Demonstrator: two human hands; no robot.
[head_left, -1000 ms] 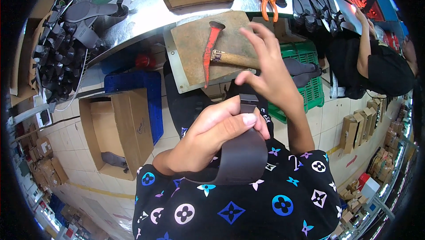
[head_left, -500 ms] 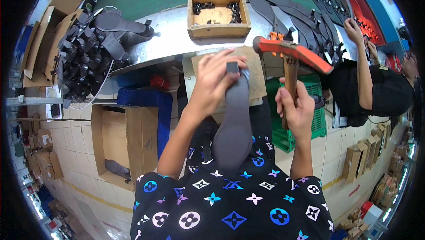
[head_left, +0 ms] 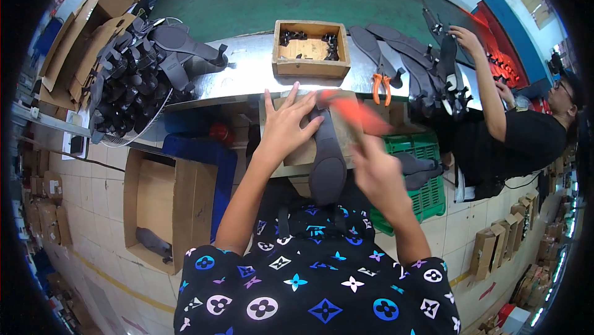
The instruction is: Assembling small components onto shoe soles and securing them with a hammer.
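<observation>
My right hand (head_left: 378, 171) is closed round the handle of a hammer (head_left: 362, 115) with a red-orange head, smeared by motion. The head's striking end is over the far end of a dark grey sandal sole (head_left: 328, 171). This sole lies lengthwise on a tan board (head_left: 299, 154), its wide rounded end hanging toward my lap. My left hand (head_left: 288, 126) rests along the sole's left side with fingers spread, its thumb tip at the sole. Whatever lies under the hammer head is hidden.
Beyond the board stand a wooden box (head_left: 310, 70) of small black parts and orange-handled pliers (head_left: 381, 89). Dark soles (head_left: 402, 50) lie at right; a heaped basket (head_left: 133, 90) stands left. A co-worker (head_left: 513, 143) works at far right, near a green crate (head_left: 427, 202).
The hammer has swung down and left onto the sole's far end. My left hand has let go of the sole's black-tipped end and spread out. The sole has moved farther from my body.
</observation>
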